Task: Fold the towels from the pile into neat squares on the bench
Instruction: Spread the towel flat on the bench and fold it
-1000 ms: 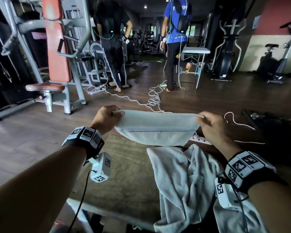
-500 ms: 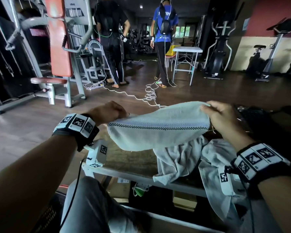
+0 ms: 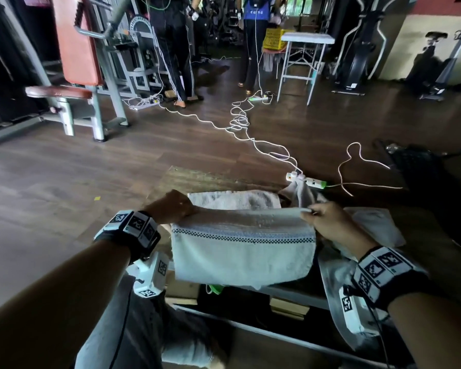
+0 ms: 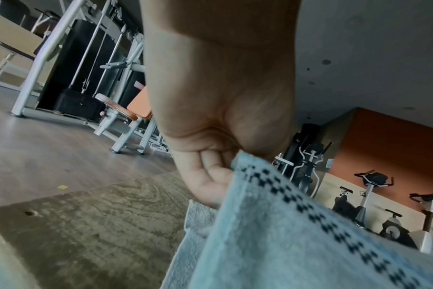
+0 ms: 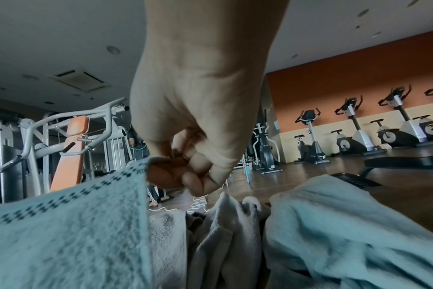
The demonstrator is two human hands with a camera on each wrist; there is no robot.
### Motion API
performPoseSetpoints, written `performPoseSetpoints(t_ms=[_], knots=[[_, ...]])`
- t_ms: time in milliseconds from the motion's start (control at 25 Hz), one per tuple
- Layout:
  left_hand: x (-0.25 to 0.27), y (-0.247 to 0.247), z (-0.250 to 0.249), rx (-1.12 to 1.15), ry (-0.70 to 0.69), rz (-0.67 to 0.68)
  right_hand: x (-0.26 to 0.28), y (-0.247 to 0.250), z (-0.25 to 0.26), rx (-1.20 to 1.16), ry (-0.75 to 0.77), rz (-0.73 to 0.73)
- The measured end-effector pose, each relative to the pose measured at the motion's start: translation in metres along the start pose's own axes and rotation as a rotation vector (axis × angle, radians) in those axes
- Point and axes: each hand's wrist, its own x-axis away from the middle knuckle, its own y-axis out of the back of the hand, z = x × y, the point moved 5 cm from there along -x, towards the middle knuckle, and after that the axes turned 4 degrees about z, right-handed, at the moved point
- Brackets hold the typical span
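Note:
I hold a pale towel with a dark checked stripe (image 3: 242,251) stretched between both hands above the wooden bench (image 3: 213,179); it hangs doubled over, lower edge near the bench's front. My left hand (image 3: 171,206) grips its left top corner, fingers curled round the cloth (image 4: 210,176). My right hand (image 3: 328,219) pinches the right top corner (image 5: 166,172). A folded grey towel (image 3: 234,199) lies flat on the bench just behind. The loose pile of towels (image 3: 367,230) sits crumpled to the right, under my right wrist (image 5: 334,234).
A white power strip (image 3: 306,179) with trailing white cables (image 3: 240,121) lies on the floor past the bench. Two people (image 3: 171,49) stand farther back by a white folding table (image 3: 304,41). A weight machine with an orange pad (image 3: 75,41) is at left. My knee (image 3: 144,336) is below.
The towel has come down and toward me, now held level in front of the folded towel. My view has tilted downward.

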Motion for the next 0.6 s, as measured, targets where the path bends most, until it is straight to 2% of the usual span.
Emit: performPoseSetpoints(t_ms=[40,80,120,160,240,320,440,600], knots=[[-0.011,0.000,-0.001,0.122,-0.014,0.068,-0.016,0.000,-0.002,0.016,0.004,-0.021],[-0.029,0.001,0.011,0.165,-0.045,-0.003,-0.033,-0.001,-0.004,0.024,0.017,-0.044],[-0.037,0.007,0.014,0.248,0.074,-0.053,-0.052,-0.001,-0.003,0.016,0.031,-0.071],[-0.053,0.014,0.024,0.118,0.090,-0.227,-0.070,-0.001,0.001,0.000,0.056,-0.098],[-0.076,0.014,0.040,0.138,0.173,-0.315,-0.106,-0.004,0.016,-0.030,0.101,-0.140],[-0.100,0.010,0.061,0.156,0.251,-0.314,-0.152,-0.016,0.026,-0.014,0.123,-0.173],[-0.131,-0.001,0.086,0.145,0.327,-0.283,-0.211,-0.046,0.027,0.068,0.051,-0.163],[-0.157,-0.031,0.109,0.035,0.300,-0.218,-0.247,-0.088,0.000,0.115,-0.082,-0.080]])
